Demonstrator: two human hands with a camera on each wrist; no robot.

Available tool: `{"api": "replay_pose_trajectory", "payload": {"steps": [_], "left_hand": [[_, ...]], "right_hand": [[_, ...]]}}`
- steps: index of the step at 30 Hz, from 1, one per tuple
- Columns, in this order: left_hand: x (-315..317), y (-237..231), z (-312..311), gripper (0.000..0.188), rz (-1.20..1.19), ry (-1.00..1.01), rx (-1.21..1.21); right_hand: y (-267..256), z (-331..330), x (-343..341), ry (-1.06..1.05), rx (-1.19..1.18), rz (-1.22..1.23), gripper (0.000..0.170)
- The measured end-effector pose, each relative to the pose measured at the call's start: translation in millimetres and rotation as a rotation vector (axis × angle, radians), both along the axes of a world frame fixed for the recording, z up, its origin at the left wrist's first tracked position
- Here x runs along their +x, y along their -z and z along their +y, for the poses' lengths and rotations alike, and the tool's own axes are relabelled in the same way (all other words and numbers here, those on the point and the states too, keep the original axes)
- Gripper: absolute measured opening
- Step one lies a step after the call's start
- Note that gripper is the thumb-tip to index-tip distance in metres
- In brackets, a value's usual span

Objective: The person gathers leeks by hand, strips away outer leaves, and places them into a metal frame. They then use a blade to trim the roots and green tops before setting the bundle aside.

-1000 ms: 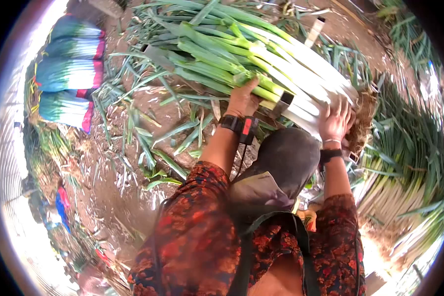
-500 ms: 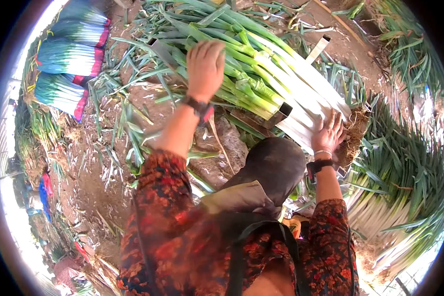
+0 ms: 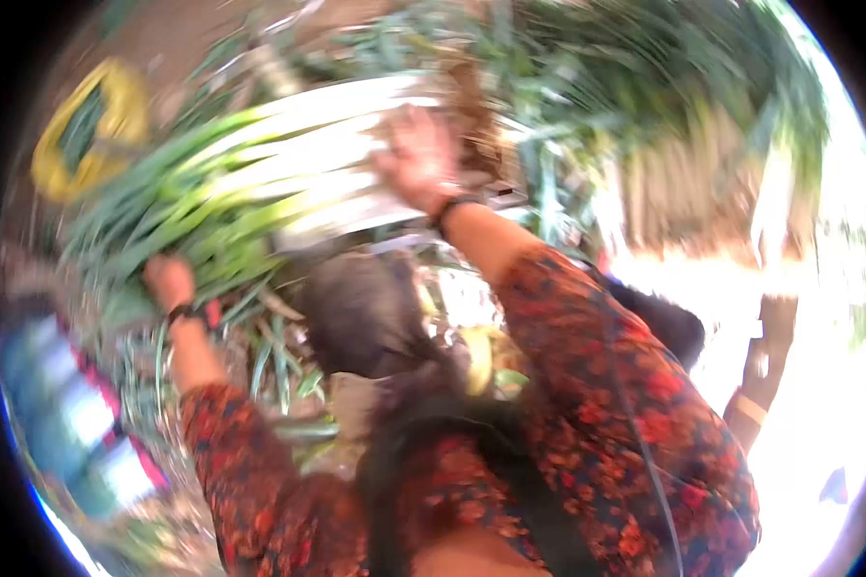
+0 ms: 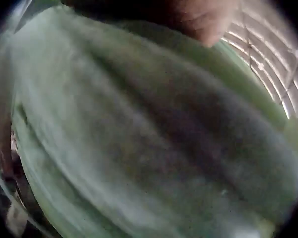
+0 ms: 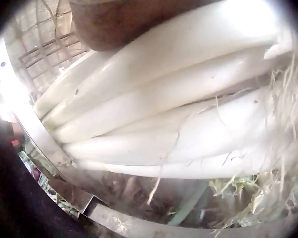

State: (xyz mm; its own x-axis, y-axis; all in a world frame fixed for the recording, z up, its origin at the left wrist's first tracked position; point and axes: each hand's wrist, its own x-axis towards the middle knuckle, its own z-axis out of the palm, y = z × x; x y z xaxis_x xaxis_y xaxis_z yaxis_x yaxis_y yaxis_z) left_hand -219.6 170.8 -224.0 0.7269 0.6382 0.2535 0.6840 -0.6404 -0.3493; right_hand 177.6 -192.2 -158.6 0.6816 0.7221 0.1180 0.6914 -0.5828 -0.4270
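A thick bundle of leeks (image 3: 327, 144) lies across a metal frame (image 5: 44, 144), green leaves to the left and roots (image 3: 467, 106) to the right. On the white stalks my right hand (image 3: 420, 159) rests with its fingers spread, close to the roots. My left hand (image 3: 170, 282) is at the near edge of the green leaves (image 4: 139, 139), where blur and leaves hide its fingers. Part of that hand shows above the leaves in the left wrist view. Fine loose roots hang over the stalks in the right wrist view.
A yellow ring-shaped roll (image 3: 130, 96) lies at the far left. Bundles with red-pink wrapping (image 3: 87, 413) are at the lower left. A large heap of leeks (image 3: 683, 163) lies to the right. My knee (image 3: 361, 313) is close below the frame.
The head view has turned to the right and blurred. My left hand left the middle stalks, lifted over the leaves, and is now at the leaves' near edge. The right hand stays on the white stalks.
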Motion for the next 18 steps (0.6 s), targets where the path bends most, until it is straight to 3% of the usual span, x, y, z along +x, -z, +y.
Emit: {"api": "replay_pose_trajectory", "payload": {"steps": [1,2,3,5,8,9,11,12,13,15,16,18], "left_hand": [[2.3,-24.8,3.9,0.033,0.169,-0.095,-0.207],[19.1,-51.7,-16.8,0.031,-0.333,-0.172,-0.235],[37.3,-93.4,-37.3,0.033,-0.254,-0.379,-0.33],[69.0,-144.0,-71.1,0.036,-0.513,-0.45,-0.215],[155.3,-221.9,-145.7,0.036,-0.857,-0.118,-0.113],[186.4,-246.7,-175.1,0.034,-0.99,-0.001,-0.248],[245.9,-286.0,-250.5,0.032,-1.186,0.238,-0.528],[272.3,-298.5,-292.9,0.032,-1.242,0.363,-0.676],[294.2,-304.0,-329.8,0.029,-1.201,0.446,-0.773],[332.6,-296.9,-379.2,0.025,-1.104,0.628,-0.982],[352.8,-279.5,-394.0,0.023,-1.079,0.69,-1.154],[383.1,-229.7,-421.1,0.024,-0.914,0.613,-1.402]], "right_hand": [[12.1,0.3,8.9,-0.038,0.051,0.005,0.067],[14.8,1.4,8.1,-0.012,0.021,-0.028,0.068],[12.4,5.1,8.1,0.003,0.002,-0.06,0.068],[-7.8,-0.1,12.9,-0.029,-0.045,0.057,0.072],[-47.1,-3.8,42.8,-0.179,-0.179,0.311,0.064],[-57.6,-7.5,53.9,-0.182,-0.058,0.437,0.053],[-80.8,-31.1,67.0,-0.098,0.279,0.326,0.046],[-104.7,-55.2,68.5,0.012,0.404,0.436,0.041],[-87.7,-64.4,84.9,0.032,0.584,0.42,0.036],[-88.7,-115.5,109.5,0.114,0.641,0.374,0.029],[-54.3,-135.8,135.5,0.158,0.666,0.372,0.031],[-30.5,-202.0,171.1,0.365,0.348,0.435,0.032]]}}
